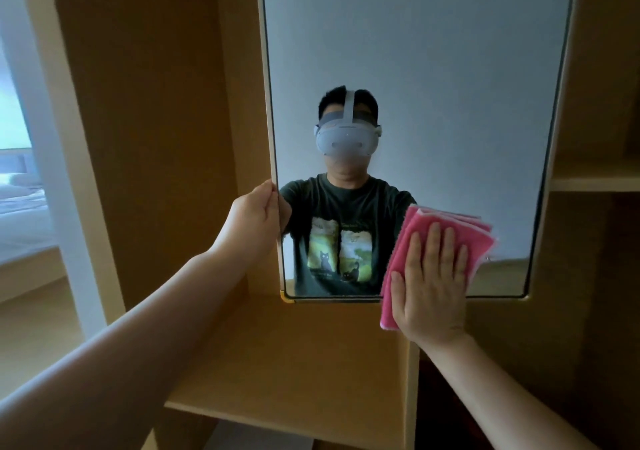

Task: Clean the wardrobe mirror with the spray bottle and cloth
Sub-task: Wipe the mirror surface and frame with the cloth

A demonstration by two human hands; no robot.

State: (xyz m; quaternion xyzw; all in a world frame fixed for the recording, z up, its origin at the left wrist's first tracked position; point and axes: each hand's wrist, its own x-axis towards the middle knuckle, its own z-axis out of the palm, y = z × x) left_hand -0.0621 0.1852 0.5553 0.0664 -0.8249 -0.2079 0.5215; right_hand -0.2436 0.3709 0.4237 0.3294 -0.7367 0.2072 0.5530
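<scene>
Left hand (254,217) grips the wardrobe mirror (433,86) by its left edge; right hand (431,283), fingers flat, presses a folded pink cloth (474,238) against the glass, amid tan wooden wardrobe panels (156,120).

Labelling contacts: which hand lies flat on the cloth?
The right hand, fingers straight on the pink cloth; the left hand instead grips the mirror at its left edge.

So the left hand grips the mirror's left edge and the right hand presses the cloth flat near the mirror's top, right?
Not quite. The head view shows the right hand pressing the cloth flat on the lower right of the mirror, overlapping its bottom edge, not near the top. The left hand does grip the left edge.
</scene>
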